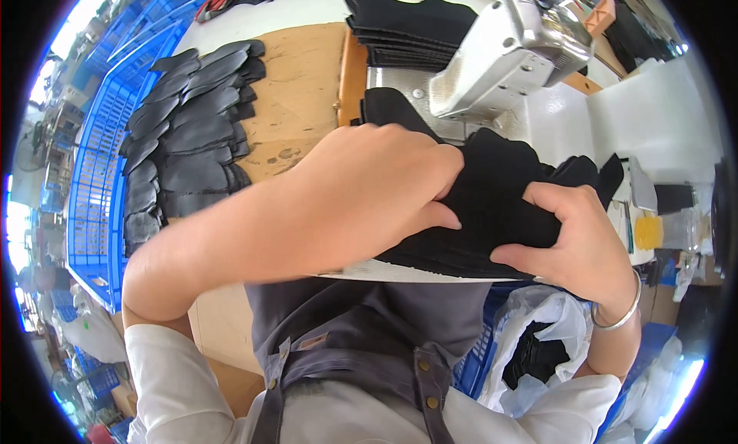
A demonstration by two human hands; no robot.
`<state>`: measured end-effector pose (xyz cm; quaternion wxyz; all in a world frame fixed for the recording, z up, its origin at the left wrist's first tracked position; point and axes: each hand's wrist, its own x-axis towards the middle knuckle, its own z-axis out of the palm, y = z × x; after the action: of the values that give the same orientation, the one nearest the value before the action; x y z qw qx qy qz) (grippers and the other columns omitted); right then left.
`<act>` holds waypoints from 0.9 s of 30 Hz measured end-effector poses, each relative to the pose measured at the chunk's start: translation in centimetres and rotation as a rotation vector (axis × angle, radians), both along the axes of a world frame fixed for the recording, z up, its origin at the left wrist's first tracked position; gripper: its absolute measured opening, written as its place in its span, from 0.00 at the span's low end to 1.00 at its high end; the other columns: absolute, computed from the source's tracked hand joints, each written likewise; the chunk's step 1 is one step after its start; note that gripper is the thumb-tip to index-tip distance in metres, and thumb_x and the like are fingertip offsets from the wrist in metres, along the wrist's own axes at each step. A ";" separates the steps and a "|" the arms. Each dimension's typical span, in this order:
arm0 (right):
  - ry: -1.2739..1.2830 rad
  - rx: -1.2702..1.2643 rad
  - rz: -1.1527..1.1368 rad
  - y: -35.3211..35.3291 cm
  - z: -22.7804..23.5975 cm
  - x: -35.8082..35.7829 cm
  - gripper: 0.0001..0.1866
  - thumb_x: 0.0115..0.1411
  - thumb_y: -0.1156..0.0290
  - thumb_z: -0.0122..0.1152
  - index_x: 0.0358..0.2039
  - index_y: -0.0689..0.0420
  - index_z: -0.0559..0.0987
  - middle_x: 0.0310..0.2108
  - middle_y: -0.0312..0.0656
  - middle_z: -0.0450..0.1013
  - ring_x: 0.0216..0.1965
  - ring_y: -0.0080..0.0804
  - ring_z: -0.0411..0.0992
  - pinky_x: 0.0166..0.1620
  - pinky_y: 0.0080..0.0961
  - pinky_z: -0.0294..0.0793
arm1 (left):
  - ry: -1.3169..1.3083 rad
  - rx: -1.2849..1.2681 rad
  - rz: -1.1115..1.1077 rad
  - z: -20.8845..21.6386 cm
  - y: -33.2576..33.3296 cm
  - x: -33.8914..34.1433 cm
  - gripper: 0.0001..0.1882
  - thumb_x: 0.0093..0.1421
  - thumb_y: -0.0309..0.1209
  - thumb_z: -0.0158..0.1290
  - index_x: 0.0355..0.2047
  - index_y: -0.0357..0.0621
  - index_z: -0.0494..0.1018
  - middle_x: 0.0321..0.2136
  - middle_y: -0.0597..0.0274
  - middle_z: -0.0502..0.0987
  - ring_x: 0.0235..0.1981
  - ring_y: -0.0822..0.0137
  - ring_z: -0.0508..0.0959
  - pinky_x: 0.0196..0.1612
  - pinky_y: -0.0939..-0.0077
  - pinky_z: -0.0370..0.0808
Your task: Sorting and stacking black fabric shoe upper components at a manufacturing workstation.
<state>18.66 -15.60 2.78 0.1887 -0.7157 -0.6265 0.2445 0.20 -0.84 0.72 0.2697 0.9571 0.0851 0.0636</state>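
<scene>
A pile of black cut fabric pieces (496, 167) lies at the table's front edge, before the machine. My left hand (407, 171) reaches across it from the left, fingers curled and thumb beneath them, closed on a black piece; the fingertips are partly hidden. At the pile's right side my right hand (573, 232) grips the black pieces, its thumb and forefinger spaced apart on top and the other fingers mostly out of sight. Just beyond the pile stands a white and metal machine (500, 59), like an industrial sewing machine.
Overlapping rows of dark cut pieces (204, 129) lie at left on a brown board (296, 83). A blue basket (96, 190) stands beside them. Another black stack (411, 29) is behind the machine's left side. A bag-lined bin (503, 344) sits below right.
</scene>
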 end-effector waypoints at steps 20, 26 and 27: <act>0.199 -0.137 -0.016 -2.2 0.1 4.8 0.12 0.57 0.68 0.63 0.23 0.61 0.73 0.15 0.32 0.68 0.18 0.15 0.62 0.22 0.16 0.61 | -0.167 0.473 -0.073 -4.2 -6.7 -0.9 0.41 0.37 0.34 0.64 0.56 0.50 0.68 0.60 0.48 0.63 0.60 0.51 0.65 0.60 0.58 0.61; 0.198 -0.172 -0.019 -2.2 0.1 4.8 0.12 0.56 0.69 0.63 0.23 0.61 0.72 0.15 0.32 0.67 0.18 0.16 0.62 0.22 0.17 0.60 | -0.136 0.528 -0.084 -3.9 -6.5 -0.8 0.26 0.56 0.29 0.49 0.57 0.56 0.67 0.60 0.54 0.64 0.60 0.58 0.66 0.58 0.64 0.64; 0.198 -0.173 -0.020 -2.3 0.0 4.8 0.12 0.56 0.69 0.63 0.23 0.61 0.72 0.15 0.32 0.67 0.18 0.16 0.62 0.22 0.17 0.60 | -0.136 0.527 -0.084 -4.0 -6.5 -0.9 0.26 0.56 0.29 0.49 0.57 0.56 0.67 0.60 0.54 0.64 0.60 0.58 0.66 0.58 0.64 0.64</act>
<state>23.44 -17.88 2.81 0.1896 -0.7078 -0.5742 0.3652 -0.66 -7.37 -3.24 0.0190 0.9904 0.0074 0.1364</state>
